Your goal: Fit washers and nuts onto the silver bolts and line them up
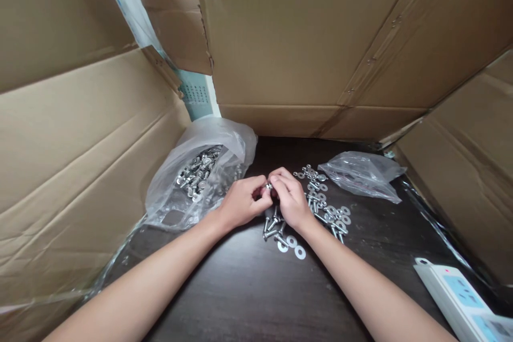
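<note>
Over the dark table, my left hand point(246, 197) and my right hand point(289, 195) meet fingertip to fingertip. Both are closed in a pinch around a small silver metal fastener point(269, 186); the fingers cover most of it, so its exact shape is hidden. Just below the hands lie several loose bolts point(272, 224), with a few flat washers point(300, 252) beside them. Right of my right hand spreads a pile of bolts and washers point(331, 215), with small nuts point(308, 170) at its far end.
To the left, a clear plastic bag point(236, 139) lies open with many metal fasteners point(200, 168) inside. A flattened plastic bag point(360, 171) rests at the back right. A white power strip point(460, 291) is at the near right. Cardboard walls point(304, 37) enclose the table point(224, 299).
</note>
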Tool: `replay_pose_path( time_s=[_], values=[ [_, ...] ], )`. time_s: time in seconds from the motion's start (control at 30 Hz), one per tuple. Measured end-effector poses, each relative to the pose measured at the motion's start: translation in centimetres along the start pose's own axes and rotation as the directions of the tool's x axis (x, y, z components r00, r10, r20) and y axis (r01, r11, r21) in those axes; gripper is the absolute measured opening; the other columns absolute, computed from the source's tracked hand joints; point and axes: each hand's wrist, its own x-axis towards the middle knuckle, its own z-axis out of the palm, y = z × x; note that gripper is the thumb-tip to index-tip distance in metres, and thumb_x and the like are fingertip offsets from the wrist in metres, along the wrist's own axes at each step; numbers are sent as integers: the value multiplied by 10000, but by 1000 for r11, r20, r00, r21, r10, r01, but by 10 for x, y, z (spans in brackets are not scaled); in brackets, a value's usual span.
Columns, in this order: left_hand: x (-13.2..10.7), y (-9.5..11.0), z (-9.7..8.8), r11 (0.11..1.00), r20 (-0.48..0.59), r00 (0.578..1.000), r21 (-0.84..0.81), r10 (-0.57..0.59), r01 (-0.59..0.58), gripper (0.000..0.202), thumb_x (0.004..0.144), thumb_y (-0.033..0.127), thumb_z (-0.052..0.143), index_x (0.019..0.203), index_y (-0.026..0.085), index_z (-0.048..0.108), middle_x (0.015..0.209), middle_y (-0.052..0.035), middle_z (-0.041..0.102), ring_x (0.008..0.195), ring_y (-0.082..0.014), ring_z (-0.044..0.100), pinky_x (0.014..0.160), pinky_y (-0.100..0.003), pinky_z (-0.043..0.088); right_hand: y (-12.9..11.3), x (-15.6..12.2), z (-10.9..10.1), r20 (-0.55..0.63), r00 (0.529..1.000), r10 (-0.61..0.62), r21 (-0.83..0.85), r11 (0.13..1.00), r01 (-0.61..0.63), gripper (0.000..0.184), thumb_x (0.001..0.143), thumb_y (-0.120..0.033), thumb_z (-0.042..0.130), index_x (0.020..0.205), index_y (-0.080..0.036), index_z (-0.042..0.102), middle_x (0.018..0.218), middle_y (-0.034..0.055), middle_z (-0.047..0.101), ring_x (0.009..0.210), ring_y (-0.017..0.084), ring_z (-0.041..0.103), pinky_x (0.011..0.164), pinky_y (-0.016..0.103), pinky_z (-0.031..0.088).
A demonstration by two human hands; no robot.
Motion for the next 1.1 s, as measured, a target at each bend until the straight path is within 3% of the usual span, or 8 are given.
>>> replay_pose_path(
  time_s=[0.2, 0.6, 0.7, 0.8, 0.9, 0.97, 1.1],
  values=[
    [0, -1, 0, 1000, -27, 1000, -5, -10, 10, 204, 859, 217, 513, 686, 196, 407, 630, 57, 416, 589, -113, 381, 590, -252, 276, -1, 1, -3, 16, 998, -63, 22, 998, 63, 192, 895, -191, 481, 712, -219, 529, 890, 49, 566, 862, 215, 567, 794, 361, 451],
    [1, 2, -2, 999, -1, 1000, 21, -25, 25, 219, 858, 233, 495, 670, 199, 389, 629, 57, 407, 593, -118, 381, 601, -258, 279, -2, 2, -1, 22, 999, -27, 2, 1000, 27, 296, 979, -258, 459, 700, -216, 548, 879, 51, 576, 850, 205, 580, 797, 352, 459],
    [1, 3, -3, 999, -12, 999, 27, -41, 42, 224, 852, 241, 496, 664, 200, 383, 620, 59, 399, 589, -118, 374, 602, -257, 278, -3, 1, 0, -2, 999, -38, -20, 999, 38, 299, 1007, -303, 451, 745, -216, 567, 894, 58, 575, 869, 209, 583, 811, 357, 469],
    [2, 5, -3, 996, -44, 995, 2, -93, 93, 214, 846, 245, 488, 659, 200, 393, 609, 60, 391, 585, -117, 367, 595, -254, 275, -3, -2, 0, -19, 996, -82, -35, 996, 81, 82, 929, -223, 521, 876, -220, 584, 1028, 73, 585, 935, 214, 586, 813, 353, 481],
    [4, 6, -4, 993, -53, 992, -25, -116, 114, 200, 834, 247, 485, 657, 198, 406, 608, 58, 397, 587, -116, 369, 592, -249, 277, -2, -3, 1, -50, 996, -73, -27, 997, 71, 190, 855, -172, 552, 1035, -226, 580, 1201, 93, 564, 964, 215, 580, 783, 352, 487],
    [4, 6, -4, 994, -53, 993, -26, -105, 104, 201, 829, 244, 487, 653, 198, 401, 602, 60, 391, 584, -114, 365, 591, -247, 276, 0, -3, 1, -73, 995, -61, -41, 997, 58, 94, 907, -216, 529, 973, -219, 595, 1185, 104, 565, 1019, 230, 582, 852, 381, 488],
    [3, 5, -3, 997, -48, 996, -15, -73, 73, 220, 832, 249, 495, 647, 199, 386, 593, 63, 377, 577, -111, 355, 585, -246, 273, 2, -2, 2, -36, 998, -54, -66, 996, 52, 222, 980, -286, 479, 802, -210, 588, 1111, 112, 570, 1097, 254, 580, 961, 423, 465]
  ],
)
